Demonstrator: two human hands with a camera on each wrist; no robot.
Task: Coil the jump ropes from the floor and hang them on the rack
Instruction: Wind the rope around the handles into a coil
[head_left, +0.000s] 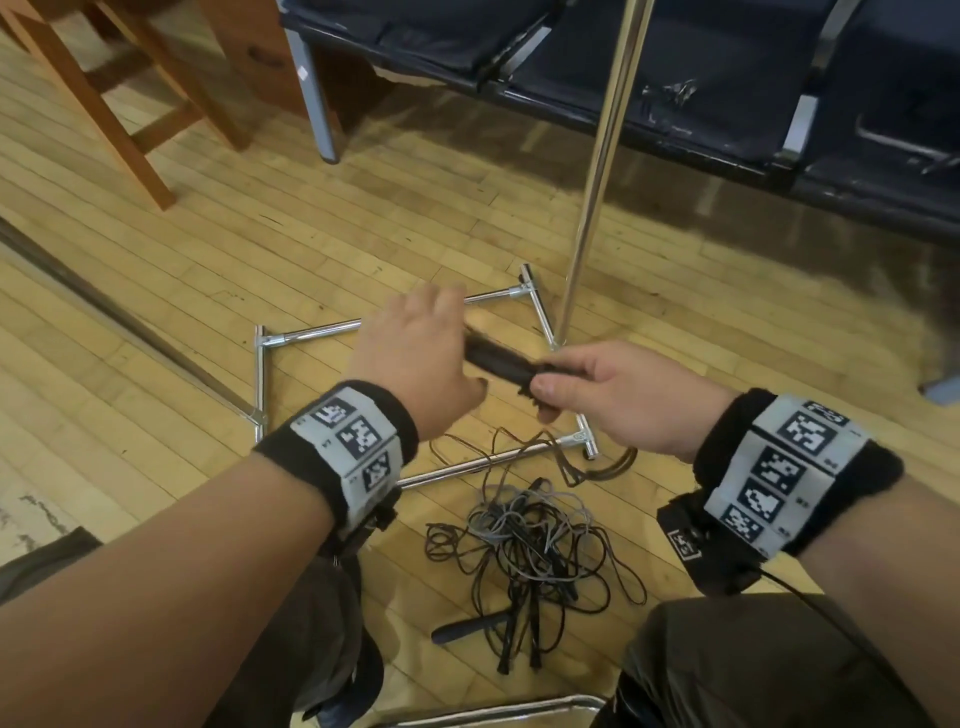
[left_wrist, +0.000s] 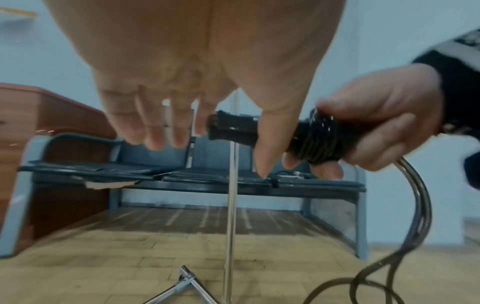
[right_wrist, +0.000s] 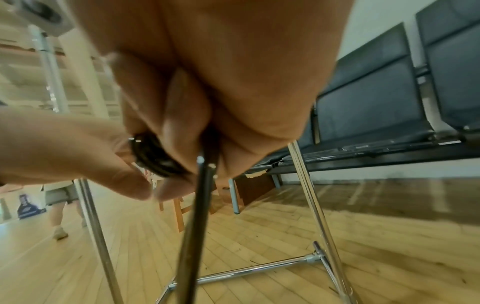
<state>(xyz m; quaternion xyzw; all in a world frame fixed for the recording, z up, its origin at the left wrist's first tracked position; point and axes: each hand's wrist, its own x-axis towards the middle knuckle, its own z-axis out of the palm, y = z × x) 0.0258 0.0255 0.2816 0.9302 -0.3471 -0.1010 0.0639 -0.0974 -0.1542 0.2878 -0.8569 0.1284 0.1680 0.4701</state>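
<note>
Right hand (head_left: 618, 395): you are gripping the black jump-rope handles (left_wrist: 272, 136), cord turns wound round them, fingers curled tight.
Left hand (head_left: 415, 364): you are holding it over the handles' free end, fingers straight and spread, gripping nothing.
Cord: it is trailing from your right fist down to the wooden plank floor (head_left: 156, 291).
Remaining ropes: a tangled pile of black and grey cords (head_left: 530, 551) is lying on the floor between your knees.
Rack: the chrome tubular rack (head_left: 592, 171) is standing just beyond your hands.

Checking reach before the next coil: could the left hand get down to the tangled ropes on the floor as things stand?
Probably yes: the left hand is open and holds nothing, and the tangled ropes lie uncovered below, between the knees.
</note>
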